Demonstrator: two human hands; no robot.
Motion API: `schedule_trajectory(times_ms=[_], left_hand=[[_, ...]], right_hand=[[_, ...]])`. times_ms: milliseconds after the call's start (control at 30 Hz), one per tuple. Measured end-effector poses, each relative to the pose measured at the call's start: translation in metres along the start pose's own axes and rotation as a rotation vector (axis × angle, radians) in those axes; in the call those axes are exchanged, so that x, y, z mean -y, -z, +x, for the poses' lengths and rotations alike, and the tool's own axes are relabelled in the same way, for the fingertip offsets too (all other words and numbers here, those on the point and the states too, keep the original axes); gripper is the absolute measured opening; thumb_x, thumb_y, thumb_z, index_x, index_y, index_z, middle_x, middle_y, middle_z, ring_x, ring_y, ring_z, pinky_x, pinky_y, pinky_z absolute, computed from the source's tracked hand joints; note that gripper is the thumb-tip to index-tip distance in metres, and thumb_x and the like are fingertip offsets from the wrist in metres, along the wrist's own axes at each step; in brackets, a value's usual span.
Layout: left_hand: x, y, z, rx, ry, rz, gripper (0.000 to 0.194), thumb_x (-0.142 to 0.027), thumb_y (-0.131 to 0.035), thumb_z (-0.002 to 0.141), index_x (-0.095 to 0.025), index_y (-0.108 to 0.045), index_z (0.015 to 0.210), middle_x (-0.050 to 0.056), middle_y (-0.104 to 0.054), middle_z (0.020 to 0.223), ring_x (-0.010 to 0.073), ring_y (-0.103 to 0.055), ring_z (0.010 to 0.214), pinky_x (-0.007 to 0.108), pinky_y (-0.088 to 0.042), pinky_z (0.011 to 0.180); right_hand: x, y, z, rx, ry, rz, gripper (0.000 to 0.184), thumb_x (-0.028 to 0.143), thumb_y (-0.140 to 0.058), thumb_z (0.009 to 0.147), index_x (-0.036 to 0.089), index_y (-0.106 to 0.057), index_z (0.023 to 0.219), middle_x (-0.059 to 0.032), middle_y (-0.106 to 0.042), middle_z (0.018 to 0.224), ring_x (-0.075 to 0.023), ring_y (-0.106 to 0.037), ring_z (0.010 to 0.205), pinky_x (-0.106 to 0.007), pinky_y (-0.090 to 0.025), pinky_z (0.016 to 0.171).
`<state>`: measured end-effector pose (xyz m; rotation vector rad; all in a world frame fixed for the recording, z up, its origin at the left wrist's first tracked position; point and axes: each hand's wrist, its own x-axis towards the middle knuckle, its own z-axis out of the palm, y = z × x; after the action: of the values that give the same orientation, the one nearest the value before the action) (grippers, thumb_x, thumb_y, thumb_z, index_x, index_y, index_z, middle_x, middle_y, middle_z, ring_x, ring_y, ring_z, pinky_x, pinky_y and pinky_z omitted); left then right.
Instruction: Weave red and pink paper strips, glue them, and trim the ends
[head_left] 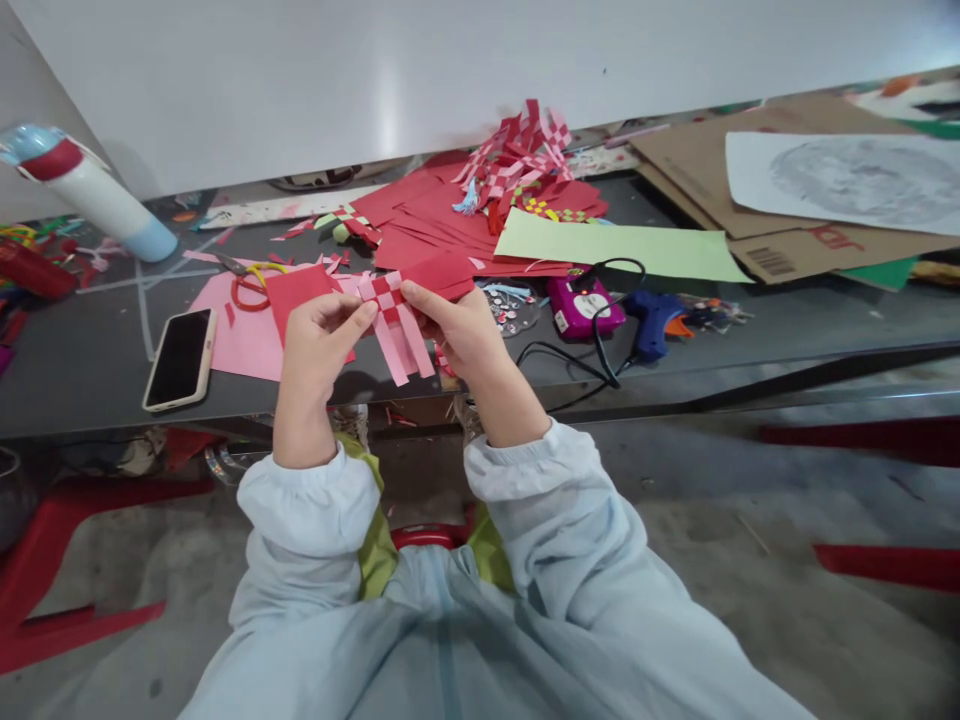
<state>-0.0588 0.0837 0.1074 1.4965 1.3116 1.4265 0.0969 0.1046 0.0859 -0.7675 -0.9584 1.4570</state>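
Both hands hold a small woven piece of red and pink paper strips [394, 320] above the near edge of the dark table [90, 370]. My left hand [319, 335] pinches its left side with fingers curled. My right hand [457, 325] pinches its upper right corner between thumb and fingers. Loose pink strip ends hang down from the weave between the hands. Under the hands lie a red sheet [296, 295] and a pink sheet [240, 335].
A phone [180, 358] lies at the left, scissors [251, 280] on the pink sheet. Behind are red paper sheets [427, 225], finished woven pieces [517, 155], a green sheet [622, 248], a magenta device [581, 303], a blue glue gun [652, 320], cardboard [765, 200] and a glue bottle [90, 190].
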Motion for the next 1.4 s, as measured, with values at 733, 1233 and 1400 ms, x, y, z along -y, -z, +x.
schedule_trajectory(times_ms=[733, 1233, 1400], left_hand=[[0.011, -0.009, 0.001, -0.054, 0.093, -0.12, 0.032, -0.042, -0.085, 0.058, -0.018, -0.065, 0.063, -0.004, -0.06, 0.058, 0.007, -0.054, 0.054, 0.021, -0.046, 0.054], [0.009, -0.013, -0.002, 0.044, 0.147, -0.128, 0.031, -0.042, -0.086, 0.058, -0.015, -0.072, 0.065, 0.0, -0.068, 0.063, 0.0104, -0.06, 0.059, 0.024, -0.052, 0.061], [0.009, -0.013, -0.002, 0.035, 0.136, -0.136, 0.028, -0.04, -0.086, 0.058, -0.016, -0.075, 0.068, 0.001, -0.07, 0.065, 0.0106, -0.061, 0.059, 0.023, -0.051, 0.059]], right_hand=[[-0.002, 0.018, 0.002, 0.038, 0.009, -0.178, 0.031, 0.043, -0.077, 0.071, 0.017, -0.06, 0.066, 0.0032, -0.056, 0.057, -0.0062, -0.046, 0.049, -0.022, -0.035, 0.047], [-0.003, 0.017, 0.001, 0.142, 0.017, -0.217, 0.032, 0.041, -0.08, 0.069, 0.015, -0.063, 0.072, 0.0037, -0.055, 0.056, -0.0062, -0.046, 0.049, -0.021, -0.036, 0.047], [-0.005, 0.02, 0.002, 0.154, 0.035, -0.252, 0.03, 0.04, -0.079, 0.072, 0.016, -0.06, 0.07, 0.0035, -0.053, 0.057, -0.0065, -0.045, 0.049, -0.022, -0.037, 0.047]])
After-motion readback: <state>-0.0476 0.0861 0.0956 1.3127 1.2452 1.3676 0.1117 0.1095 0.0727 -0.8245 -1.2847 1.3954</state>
